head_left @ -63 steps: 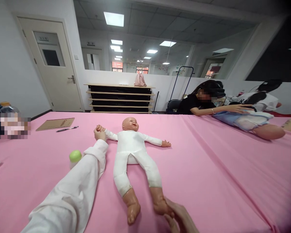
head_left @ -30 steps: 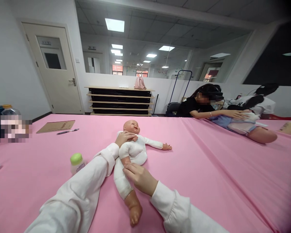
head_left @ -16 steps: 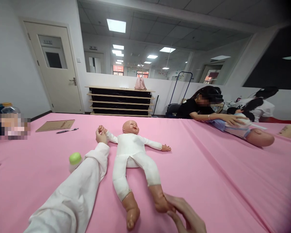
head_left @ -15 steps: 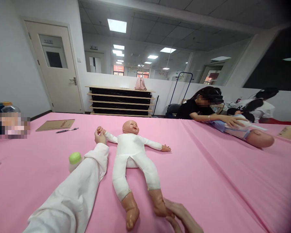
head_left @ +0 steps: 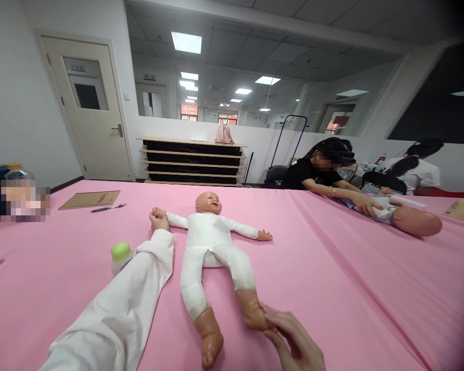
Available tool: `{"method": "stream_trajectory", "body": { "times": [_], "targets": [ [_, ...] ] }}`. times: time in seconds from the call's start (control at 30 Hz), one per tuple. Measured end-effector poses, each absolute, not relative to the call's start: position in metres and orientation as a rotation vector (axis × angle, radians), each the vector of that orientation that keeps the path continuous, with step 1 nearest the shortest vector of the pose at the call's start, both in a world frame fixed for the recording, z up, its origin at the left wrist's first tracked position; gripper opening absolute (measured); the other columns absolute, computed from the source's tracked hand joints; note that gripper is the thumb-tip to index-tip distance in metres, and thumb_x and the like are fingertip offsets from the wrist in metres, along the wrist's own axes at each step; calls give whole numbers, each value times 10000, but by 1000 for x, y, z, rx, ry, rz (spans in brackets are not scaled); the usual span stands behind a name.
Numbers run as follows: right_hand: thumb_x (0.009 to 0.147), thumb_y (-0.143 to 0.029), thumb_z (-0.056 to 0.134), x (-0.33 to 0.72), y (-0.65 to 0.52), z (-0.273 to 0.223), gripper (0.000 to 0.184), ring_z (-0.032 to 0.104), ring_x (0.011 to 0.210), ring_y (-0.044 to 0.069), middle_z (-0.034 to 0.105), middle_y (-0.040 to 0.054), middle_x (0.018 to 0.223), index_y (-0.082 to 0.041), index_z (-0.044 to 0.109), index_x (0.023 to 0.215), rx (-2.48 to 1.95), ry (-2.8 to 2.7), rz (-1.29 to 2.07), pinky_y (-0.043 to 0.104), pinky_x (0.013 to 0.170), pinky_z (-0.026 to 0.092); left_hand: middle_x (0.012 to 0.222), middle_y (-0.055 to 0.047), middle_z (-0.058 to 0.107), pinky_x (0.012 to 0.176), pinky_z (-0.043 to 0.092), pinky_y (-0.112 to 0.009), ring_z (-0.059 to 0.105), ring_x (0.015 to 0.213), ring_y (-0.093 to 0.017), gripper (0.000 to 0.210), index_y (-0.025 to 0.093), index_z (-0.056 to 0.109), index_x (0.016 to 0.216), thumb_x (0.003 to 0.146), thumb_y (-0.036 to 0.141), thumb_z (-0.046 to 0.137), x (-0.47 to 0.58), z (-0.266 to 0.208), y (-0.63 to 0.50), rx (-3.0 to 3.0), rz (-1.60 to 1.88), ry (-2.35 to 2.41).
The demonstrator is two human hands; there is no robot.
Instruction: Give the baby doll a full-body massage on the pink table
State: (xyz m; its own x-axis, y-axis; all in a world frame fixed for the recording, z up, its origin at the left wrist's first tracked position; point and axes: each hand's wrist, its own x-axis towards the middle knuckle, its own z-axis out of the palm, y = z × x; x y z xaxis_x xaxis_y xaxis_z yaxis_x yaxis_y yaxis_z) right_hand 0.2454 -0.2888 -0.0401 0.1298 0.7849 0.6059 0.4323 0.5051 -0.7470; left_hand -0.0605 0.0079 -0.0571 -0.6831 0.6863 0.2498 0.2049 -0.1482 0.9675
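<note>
Across the middle of the pink-covered bench [head_left: 317, 288], the doll [head_left: 209, 237] lies on its back, belly up, between the person's two forearms. Its long axis runs from the near side of the bench towards the far side, with the head at the far end and the feet pointing back at the person. The face is tipped a little to the right. Both arms spread sideways from the shoulders, nearly square to the trunk, and the legs part in a narrow V, the left-hand one running almost straight towards the near edge, the right-hand one slanting outward.

The left hand [head_left: 160, 220] is curled around the doll's hand on the left, fingers closed on it. The right hand [head_left: 294, 335] has the doll's right-hand foot by its toes, fingers on the outer side and thumb below. The doll's other hand and other foot rest free on the cloth.

Just beside the left sleeve stands a jar [head_left: 120, 252] with a green lid, upright and partly hidden. Farther off on the left, a pen [head_left: 108, 208] lies next to a brown notebook [head_left: 89, 200].

On the far right, a co-worker in a black top leans over a second doll [head_left: 416, 221], whose head points to the right, and touches its body.
</note>
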Motion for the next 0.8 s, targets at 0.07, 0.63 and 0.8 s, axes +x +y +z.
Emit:
{"method": "stream_trajectory", "body": {
  "times": [0.07, 0.63, 0.8],
  "targets": [
    [772, -218, 598, 247, -273, -16, 128, 638, 838, 192, 662, 72, 890, -203, 653, 887, -1108, -1512, 355, 271, 720, 555, 1144, -114, 547, 793, 479, -307, 590, 931, -190, 547, 183, 341, 1285, 793, 244, 572, -52, -44, 11, 1015, 1890, 1788],
    [867, -102, 386, 172, -198, -20, 252, 595, 908, 145, 635, 59, 934, -185, 586, 997, -630, -2238, 170, 267, 786, 520, 971, -11, 653, 955, 353, -383, 531, 995, -233, 297, 251, 658, 894, 627, 122, 653, 27, -23, 0, 1961, 1480, 1395],
    [812, -140, 543, 208, -246, 4, 221, 611, 891, 155, 636, 56, 941, -220, 584, 1014, -892, -1871, 350, 247, 770, 534, 1079, -46, 593, 813, 461, -282, 562, 958, -159, 321, 225, 515, 1086, 774, 166, 558, -13, -27, 17, 1469, 1819, 1511]
  ]
}}
